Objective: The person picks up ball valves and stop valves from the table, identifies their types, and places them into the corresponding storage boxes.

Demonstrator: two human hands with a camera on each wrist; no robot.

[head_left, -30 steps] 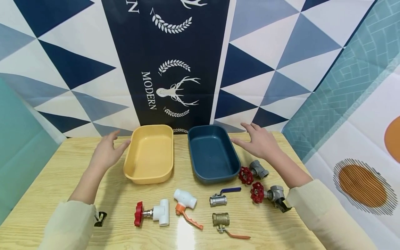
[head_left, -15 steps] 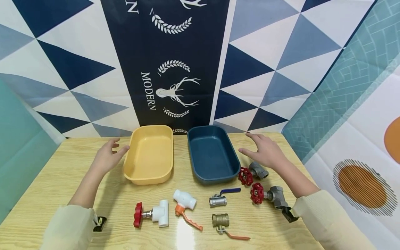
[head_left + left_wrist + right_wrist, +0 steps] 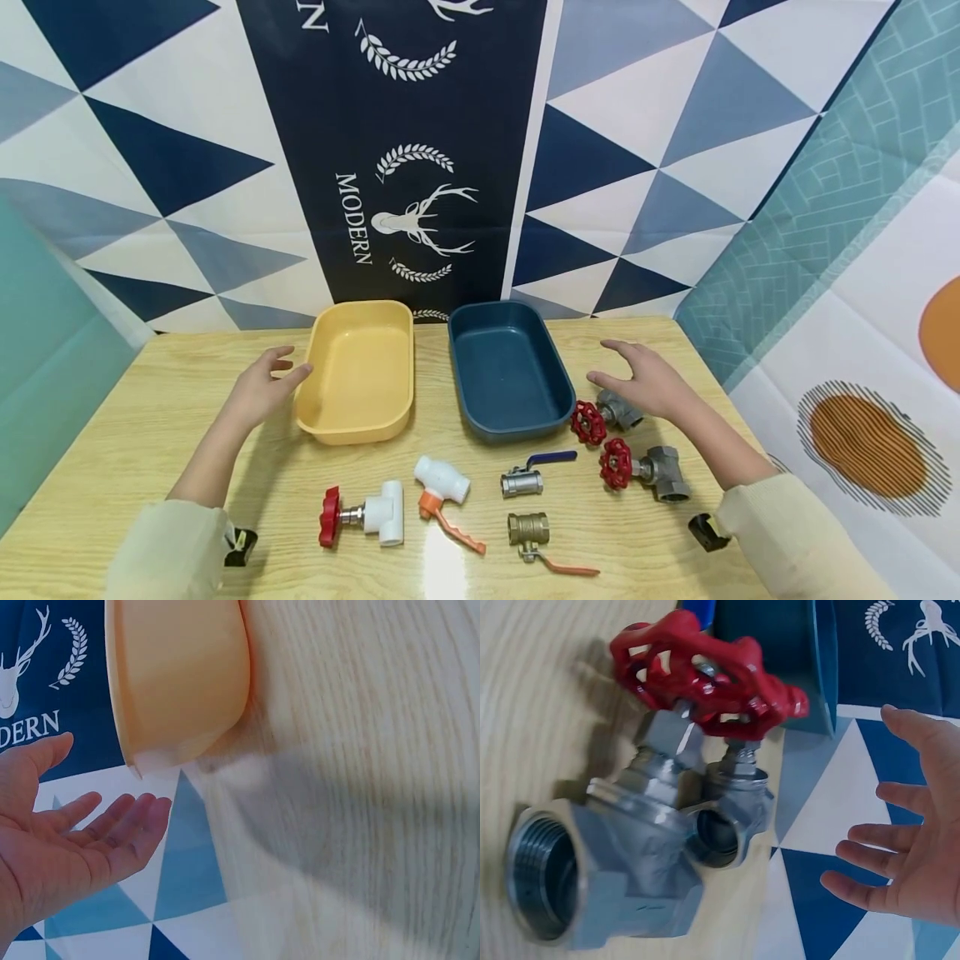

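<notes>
My left hand [image 3: 258,390] hovers beside the left wall of the yellow tray [image 3: 360,433], its fingers relaxed and holding nothing. In the left wrist view that hand [image 3: 82,840] is palm up to the camera, thumb apart from the fingers. Right of the blue tray [image 3: 517,429], my right hand [image 3: 645,379] is held with fingers spread and nothing in them. It partly covers the rear metal valve with a red handwheel [image 3: 588,423]. Nearer me lies a larger metal gate valve [image 3: 663,473], also with a red handwheel; both valves fill the right wrist view, the larger one [image 3: 622,862] in front.
Along the front of the wooden table [image 3: 150,442] lie a white valve with a red knob [image 3: 382,512], a white ball valve with an orange lever [image 3: 442,481], a small steel valve with a blue lever [image 3: 522,482] and a brass valve with a red lever [image 3: 528,528]. A patterned backdrop [image 3: 420,125] stands behind.
My right hand has drawn back toward me and to the right, away from the blue tray. The left hand has come slightly nearer me. The valves and trays stay where they were.
</notes>
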